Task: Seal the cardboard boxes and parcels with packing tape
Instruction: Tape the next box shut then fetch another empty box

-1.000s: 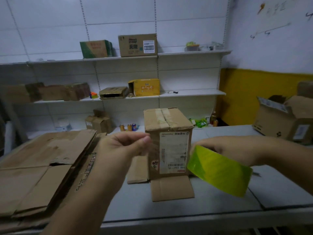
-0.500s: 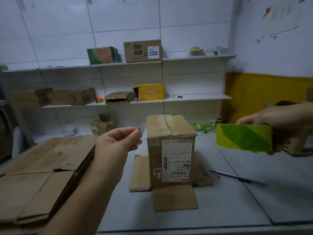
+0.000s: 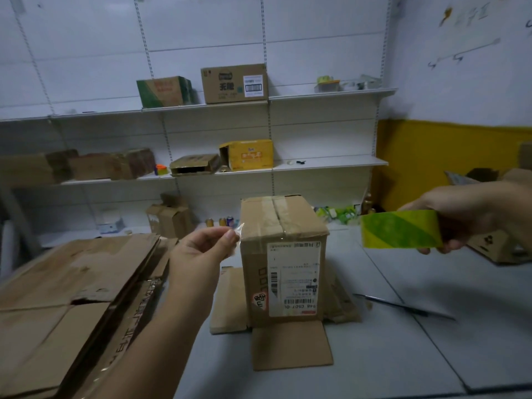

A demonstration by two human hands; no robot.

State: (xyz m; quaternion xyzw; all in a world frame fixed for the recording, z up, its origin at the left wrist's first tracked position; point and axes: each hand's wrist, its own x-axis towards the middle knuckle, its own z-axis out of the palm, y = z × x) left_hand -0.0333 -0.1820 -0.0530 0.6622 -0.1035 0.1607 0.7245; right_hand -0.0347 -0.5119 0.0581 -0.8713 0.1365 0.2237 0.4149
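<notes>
Box (image 3: 283, 254), upright mid-table (image 3: 403, 355): top seam already taped, bottom flaps (image 3: 290, 344) splayed loose on the near side, so most sealing judged still ahead. Just left of its top edge, left hand (image 3: 201, 249) pinching a clear tape end (image 3: 238, 229). Well off right, right hand (image 3: 472, 214) gripping the green roll (image 3: 400, 229). Against a second ago: roll drawn up and rightward from the box front, left hand nearer the box. Flat cardboard (image 3: 72, 283) left, pen (image 3: 403, 306) right.

White wall shelves (image 3: 328, 95) — yellow-banded wall (image 3: 431, 156) at right, dim light.
</notes>
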